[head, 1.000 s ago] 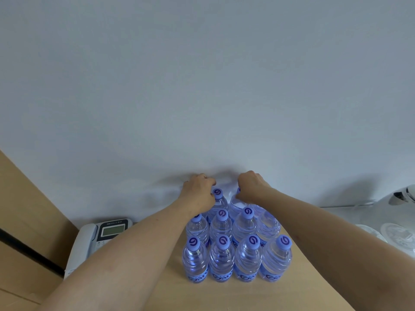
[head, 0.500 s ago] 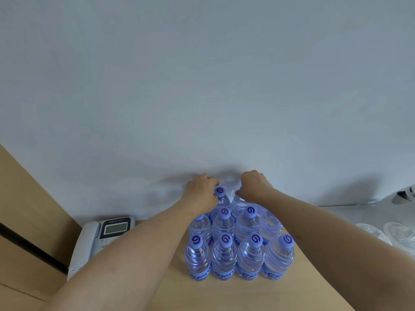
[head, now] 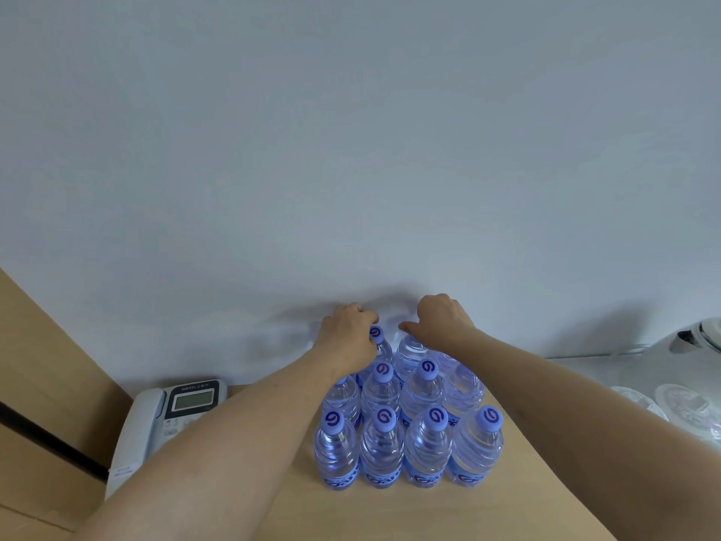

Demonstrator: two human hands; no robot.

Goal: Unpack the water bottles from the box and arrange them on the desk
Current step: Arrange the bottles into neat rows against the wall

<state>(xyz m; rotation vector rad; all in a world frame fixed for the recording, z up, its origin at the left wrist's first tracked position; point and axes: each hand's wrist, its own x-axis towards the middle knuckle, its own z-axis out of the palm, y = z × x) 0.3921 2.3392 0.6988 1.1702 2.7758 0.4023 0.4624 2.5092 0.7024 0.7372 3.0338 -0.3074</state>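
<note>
Several clear water bottles (head: 427,443) with blue caps and blue labels stand upright in tight rows on the wooden desk (head: 390,513), pushed back against the white wall. My left hand (head: 347,333) is curled over the top of a back-row bottle at the left, which it hides; a neighbouring cap (head: 376,333) shows beside its fingers. My right hand (head: 441,322) is curled over the top of a back-row bottle (head: 409,351) at the right. No box is in view.
A grey desk phone (head: 171,415) lies left of the bottles, under my left forearm. A wooden panel (head: 39,365) rises at the far left. A white kettle (head: 694,337) and glass dishes (head: 686,408) sit at the right edge.
Both hands stay on the back row of bottles with barely any movement. The view has shifted slightly.
</note>
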